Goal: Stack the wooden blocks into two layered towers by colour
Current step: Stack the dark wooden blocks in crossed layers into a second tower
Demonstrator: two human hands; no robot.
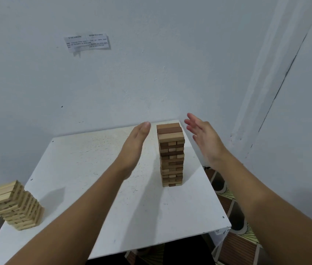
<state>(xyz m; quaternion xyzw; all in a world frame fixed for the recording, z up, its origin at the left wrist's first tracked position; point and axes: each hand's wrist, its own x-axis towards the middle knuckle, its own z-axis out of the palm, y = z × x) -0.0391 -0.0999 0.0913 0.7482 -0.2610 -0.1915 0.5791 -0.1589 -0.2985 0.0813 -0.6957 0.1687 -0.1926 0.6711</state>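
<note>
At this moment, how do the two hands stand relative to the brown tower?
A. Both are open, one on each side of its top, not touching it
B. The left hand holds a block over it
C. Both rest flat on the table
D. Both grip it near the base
A: the left hand and right hand have straight fingers and flank the top of the brown tower, with a gap showing on each side.

On a white table [86,169], flat left hand [135,148] and right hand [203,138] flank the brown tower [171,155]; a pale tower [15,207] stands far left.
</note>
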